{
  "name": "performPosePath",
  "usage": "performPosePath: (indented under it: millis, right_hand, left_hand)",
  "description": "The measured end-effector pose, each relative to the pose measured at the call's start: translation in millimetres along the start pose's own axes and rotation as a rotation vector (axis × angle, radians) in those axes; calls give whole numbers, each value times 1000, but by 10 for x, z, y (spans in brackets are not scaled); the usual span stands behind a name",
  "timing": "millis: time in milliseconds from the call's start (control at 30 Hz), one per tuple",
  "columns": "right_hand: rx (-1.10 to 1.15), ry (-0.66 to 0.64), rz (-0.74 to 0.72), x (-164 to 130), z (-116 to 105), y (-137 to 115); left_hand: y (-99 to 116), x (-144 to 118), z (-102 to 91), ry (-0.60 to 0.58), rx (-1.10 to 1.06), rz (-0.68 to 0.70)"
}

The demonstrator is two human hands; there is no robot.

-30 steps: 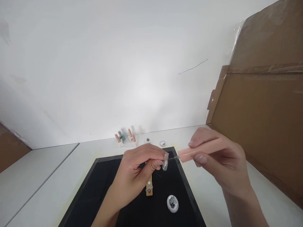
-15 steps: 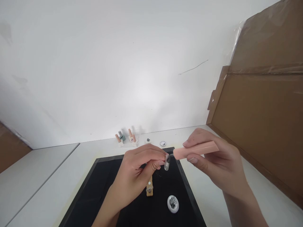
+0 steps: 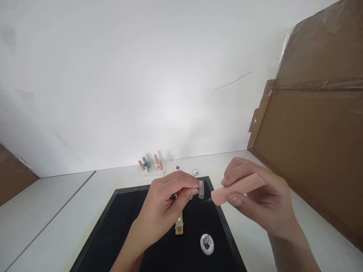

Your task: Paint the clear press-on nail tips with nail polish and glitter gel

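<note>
A person works over a black mat (image 3: 124, 234) on a white table (image 3: 56, 223). Beyond the left hand, against the wall, stands a small cluster of nail polish bottles (image 3: 150, 165).

The left hand (image 3: 164, 211) hovers above the mat, thumb and fingertips pinched on the base of a clear false nail tip (image 3: 201, 189), which sticks out to that hand's right. Below the hand, partly hidden by it, a small tan wooden holder (image 3: 179, 226) lies on the mat. Nearer the person and a little right of it sits a small round dish (image 3: 207, 243) holding something silvery.

Just right of the nail tip, not touching it, is the fine brush end of a peach-coloured brush handle (image 3: 237, 187). The right hand (image 3: 261, 200) grips this handle between thumb and curled fingers, pointing it left and slightly down toward the nail tip. Behind that hand, brown cardboard (image 3: 312, 143) leans against the wall.

The nail tip is held only by its very end, so a firm push from the brush could likely twist it out of the pinch and drop it on the mat. A loaded brush might also drip on the mat, or smear the left fingertips if it overshoots the narrow tip.
</note>
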State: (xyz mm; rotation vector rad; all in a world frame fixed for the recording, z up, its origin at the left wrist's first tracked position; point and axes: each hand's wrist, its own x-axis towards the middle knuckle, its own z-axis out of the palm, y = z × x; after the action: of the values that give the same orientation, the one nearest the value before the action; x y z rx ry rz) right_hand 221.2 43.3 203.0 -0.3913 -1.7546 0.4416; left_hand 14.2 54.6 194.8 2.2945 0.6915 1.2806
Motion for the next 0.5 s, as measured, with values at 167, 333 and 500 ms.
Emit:
performPosePath:
  millis: [167,333,500]
  right_hand:
    - [-80,-12,20,25,5,-27]
    - [-135,16,5,1,2,-18]
    - [-142,52,17,-16,8,20]
  left_hand:
    - [20,11,25,-15,-18,24]
    - [48,3,29,-35,-7,26]
    - [52,-16,28,-29,6,35]
